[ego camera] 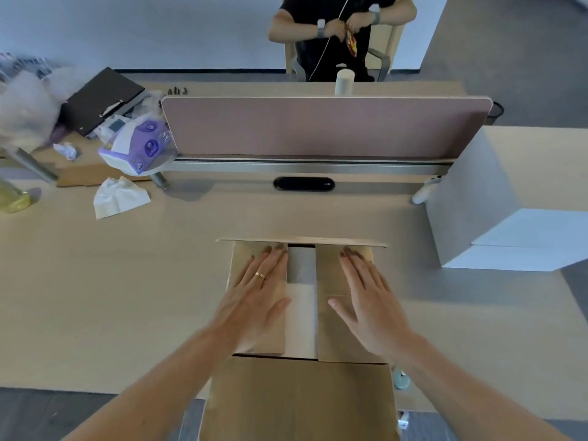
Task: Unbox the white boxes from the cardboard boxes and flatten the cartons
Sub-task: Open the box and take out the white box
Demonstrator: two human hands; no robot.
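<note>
At the desk's (pixel 127 281) near edge, the left hand (pixel 257 300) and right hand (pixel 369 300) press flat, fingers straight, on the cardboard box's (pixel 299 396) flaps (an inner white box (pixel 301 323) shows between them), with a second white box (pixel 509 218) farther right.

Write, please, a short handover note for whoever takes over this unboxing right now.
Left hand: open, flat on the left inner flap of the brown cardboard carton.
Right hand: open, flat on the right inner flap.
The carton's outer flaps are open; a white surface, likely a white box, shows in the gap.
One large white box stands at the right of the light wooden desk.
Left: part the inner flaps, lift the box out, flatten the carton.
</note>
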